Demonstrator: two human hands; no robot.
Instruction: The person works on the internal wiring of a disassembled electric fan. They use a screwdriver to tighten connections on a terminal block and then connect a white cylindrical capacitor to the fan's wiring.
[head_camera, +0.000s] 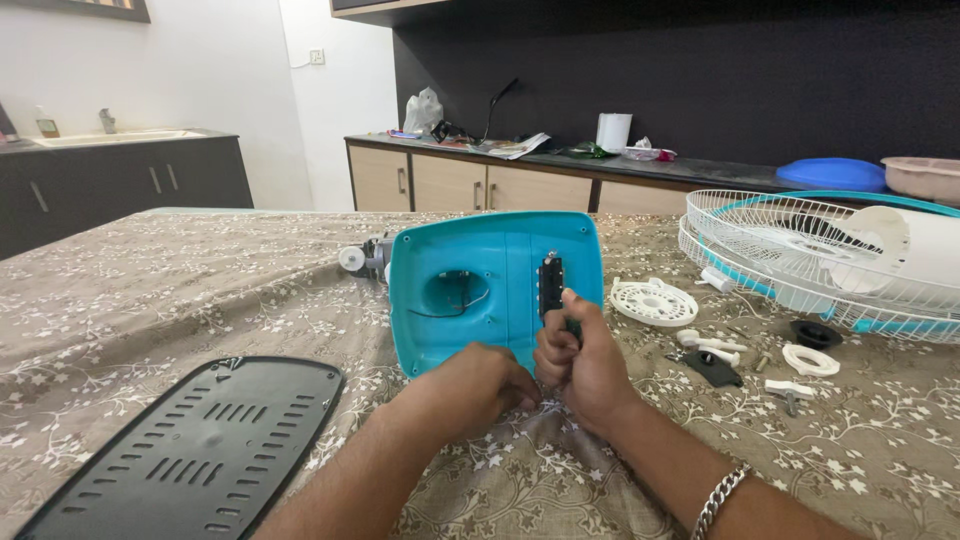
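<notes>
At the near edge of the table (130, 300), which is covered by a brown floral cloth, the left hand (478, 388) rests with fingers curled together against the lower rim of a turquoise fan base housing (480, 285). Just beside it, the right hand (580, 365) is closed in a fist around a dark screwdriver handle (572, 325), its tip at a black switch block (551, 283) inside the housing. The housing stands tilted on its edge near the table's middle. A black vented base plate (195, 450) lies at the near left corner. Toward the right edge lie small white and black fan parts (715, 350), and beyond them a white wire fan guard (800, 255).
</notes>
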